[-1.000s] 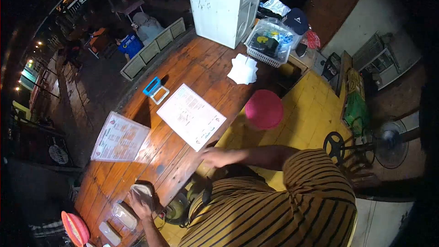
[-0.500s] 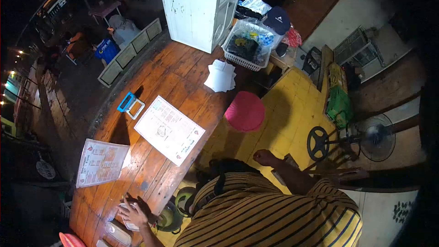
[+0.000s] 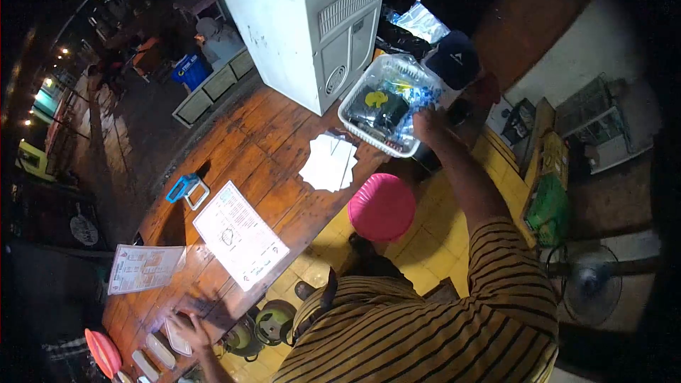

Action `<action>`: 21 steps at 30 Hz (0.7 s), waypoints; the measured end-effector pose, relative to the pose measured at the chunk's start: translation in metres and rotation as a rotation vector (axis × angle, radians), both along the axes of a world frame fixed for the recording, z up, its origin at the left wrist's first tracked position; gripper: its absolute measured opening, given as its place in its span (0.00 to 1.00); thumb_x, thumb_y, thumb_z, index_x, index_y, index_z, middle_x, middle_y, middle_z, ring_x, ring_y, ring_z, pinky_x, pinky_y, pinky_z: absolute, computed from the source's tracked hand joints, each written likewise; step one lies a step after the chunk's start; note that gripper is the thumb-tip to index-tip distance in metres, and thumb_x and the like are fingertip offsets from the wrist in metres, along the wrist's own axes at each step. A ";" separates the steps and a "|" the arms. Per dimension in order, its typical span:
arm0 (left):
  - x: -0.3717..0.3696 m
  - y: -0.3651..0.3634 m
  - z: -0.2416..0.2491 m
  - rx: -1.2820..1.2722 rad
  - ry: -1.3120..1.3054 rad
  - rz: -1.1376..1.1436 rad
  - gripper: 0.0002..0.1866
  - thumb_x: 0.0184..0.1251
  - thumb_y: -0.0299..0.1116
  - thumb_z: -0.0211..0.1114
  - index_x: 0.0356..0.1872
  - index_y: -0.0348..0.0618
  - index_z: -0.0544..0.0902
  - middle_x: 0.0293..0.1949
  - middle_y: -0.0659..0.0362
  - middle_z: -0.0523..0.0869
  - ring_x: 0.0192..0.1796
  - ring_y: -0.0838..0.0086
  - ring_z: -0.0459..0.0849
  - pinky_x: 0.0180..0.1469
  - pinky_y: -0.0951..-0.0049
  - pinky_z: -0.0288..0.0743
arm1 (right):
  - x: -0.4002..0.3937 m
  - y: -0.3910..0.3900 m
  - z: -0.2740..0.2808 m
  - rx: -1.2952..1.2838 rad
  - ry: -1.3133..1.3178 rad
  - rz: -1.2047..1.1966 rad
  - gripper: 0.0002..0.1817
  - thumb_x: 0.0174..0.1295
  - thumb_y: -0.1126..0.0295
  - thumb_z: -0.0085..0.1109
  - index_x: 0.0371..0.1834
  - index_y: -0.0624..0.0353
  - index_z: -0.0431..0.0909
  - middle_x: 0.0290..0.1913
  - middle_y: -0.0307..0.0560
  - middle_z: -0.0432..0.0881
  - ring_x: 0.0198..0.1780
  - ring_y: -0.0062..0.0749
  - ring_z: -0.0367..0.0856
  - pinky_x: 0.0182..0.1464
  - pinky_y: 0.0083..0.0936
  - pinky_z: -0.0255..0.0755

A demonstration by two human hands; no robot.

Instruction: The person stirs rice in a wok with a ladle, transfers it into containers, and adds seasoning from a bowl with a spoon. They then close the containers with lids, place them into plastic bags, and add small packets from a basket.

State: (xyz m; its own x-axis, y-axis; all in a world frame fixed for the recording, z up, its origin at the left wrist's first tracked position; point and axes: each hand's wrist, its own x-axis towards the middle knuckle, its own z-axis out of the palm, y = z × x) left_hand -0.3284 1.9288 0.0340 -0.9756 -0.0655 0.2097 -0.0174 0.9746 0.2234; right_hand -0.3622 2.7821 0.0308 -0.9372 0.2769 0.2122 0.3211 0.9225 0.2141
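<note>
My left hand rests with its fingers spread over a small pale lidded container at the near left of the wooden counter. Two similar oblong containers lie alongside it. Stretched out to the far side, my right hand is at the right edge of a white plastic basket. Clear plastic, blue-and-white packets and a dark bundle fill the basket. The right fingertips are right at the packets, and I cannot tell whether they grip any.
On the wooden counter lie a printed menu sheet, a standing menu, a blue-and-white stand and white papers. A white appliance stands at the far end. A pink round stool and green gas cylinders are below.
My right hand has swung from beside my body out to the basket. My left hand stays on the container. The view has shifted as my body turned and leaned.
</note>
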 end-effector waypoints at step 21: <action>-0.093 0.732 0.078 0.645 -0.244 -1.167 0.13 0.64 0.34 0.63 0.48 0.42 0.82 0.44 0.49 0.86 0.46 0.53 0.85 0.53 0.60 0.76 | 0.040 0.029 0.161 -0.416 0.551 0.550 0.05 0.55 0.72 0.64 0.27 0.56 0.77 0.29 0.46 0.80 0.35 0.41 0.80 0.49 0.38 0.69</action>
State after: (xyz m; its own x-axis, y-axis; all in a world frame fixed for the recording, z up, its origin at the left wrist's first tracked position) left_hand -0.4217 2.6608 0.1117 -0.5374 0.7986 0.2708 0.6358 0.1727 0.7523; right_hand -0.3226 2.8113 0.1915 -0.7544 -0.0278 0.6558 -0.2331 0.9453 -0.2280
